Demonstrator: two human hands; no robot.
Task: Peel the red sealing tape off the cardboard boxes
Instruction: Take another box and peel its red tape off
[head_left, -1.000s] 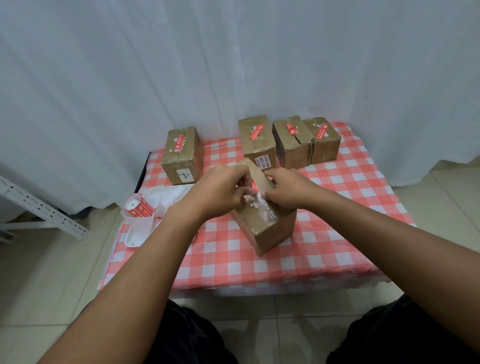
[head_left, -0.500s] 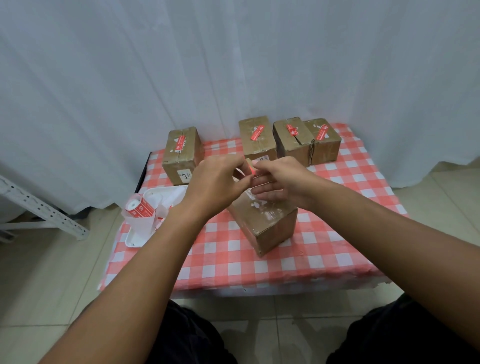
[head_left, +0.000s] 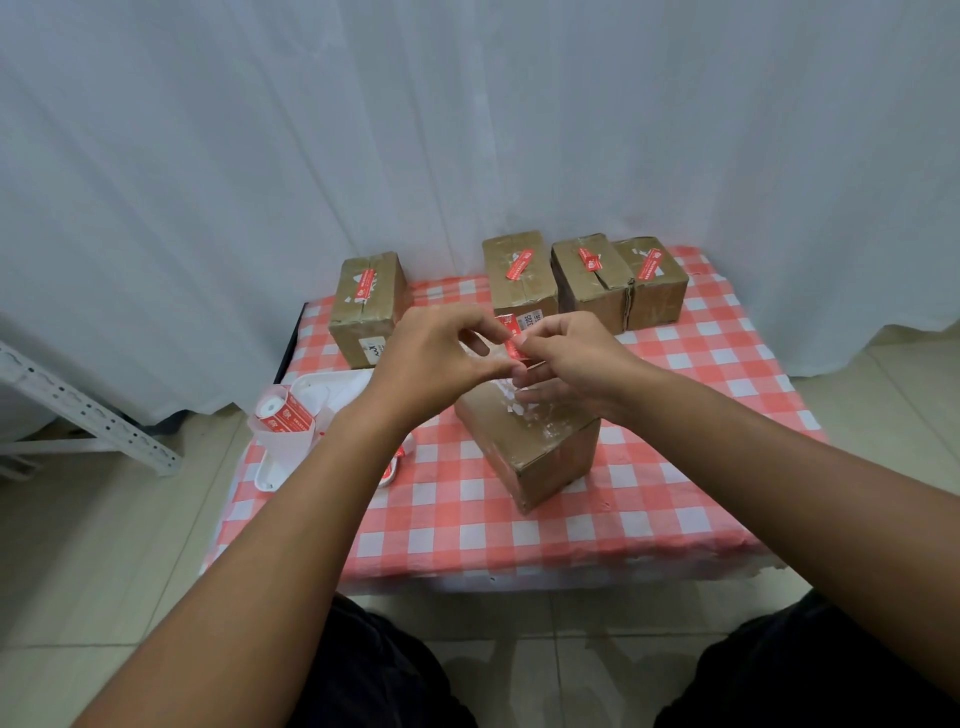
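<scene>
Holding peeled red tape strip (head_left: 511, 340) up btwn both hands, just above near cardboard box (head_left: 530, 441); strip looking fully off, white residue left on box top. Left hand (head_left: 441, 358) pinching strip's near end w/ thumb + fingers; right hand (head_left: 571, 358) pinching it from other side, lower fingers resting on box. Judging step: finishing this box. Next prob. needing strip dropped toward white tray (head_left: 291, 457), left of left hand, then reaching past both hands to four taped boxes (head_left: 519, 275) at back.
</scene>
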